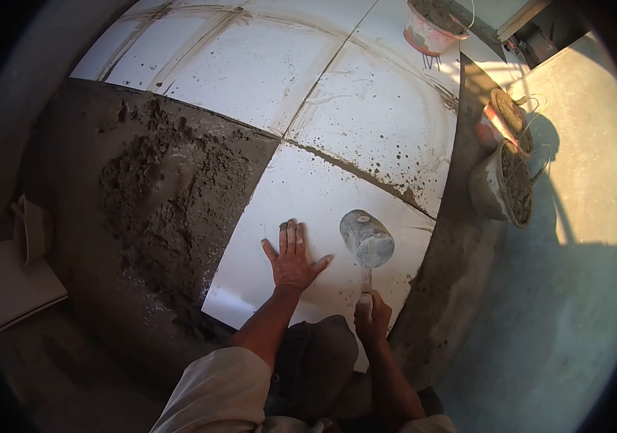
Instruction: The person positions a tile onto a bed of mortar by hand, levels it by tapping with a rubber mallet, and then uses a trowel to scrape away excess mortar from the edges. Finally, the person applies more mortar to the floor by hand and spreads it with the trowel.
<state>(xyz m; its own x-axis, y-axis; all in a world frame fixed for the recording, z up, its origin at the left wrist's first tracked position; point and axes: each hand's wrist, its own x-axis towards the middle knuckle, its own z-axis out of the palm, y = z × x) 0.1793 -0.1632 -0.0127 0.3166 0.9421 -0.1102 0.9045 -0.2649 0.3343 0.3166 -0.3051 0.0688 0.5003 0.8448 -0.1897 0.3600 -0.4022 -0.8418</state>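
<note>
My left hand point(294, 261) lies flat on a white floor tile point(258, 289), its fingers spread. In my right hand point(372, 317) is the handle of a rubber mallet point(367, 238), fingers wrapped round it. The mallet's grey, smeared head overlaps the right part of the same tile in this view. A gap with mortar in it runs along this tile's far edge, beside the neighbouring tile point(388, 115). Left of the tile lies a bed of rough, wet mortar point(178, 173).
Farther tiles point(229, 65) carry mortar smears and splatter. A red-and-white bucket point(427, 36) of mortar stands on them. Two more mortar buckets, one red point(494, 126) and one pale point(487, 184), are at the right by the wall point(568, 289). Stacked tiles point(16, 278) lie at the left.
</note>
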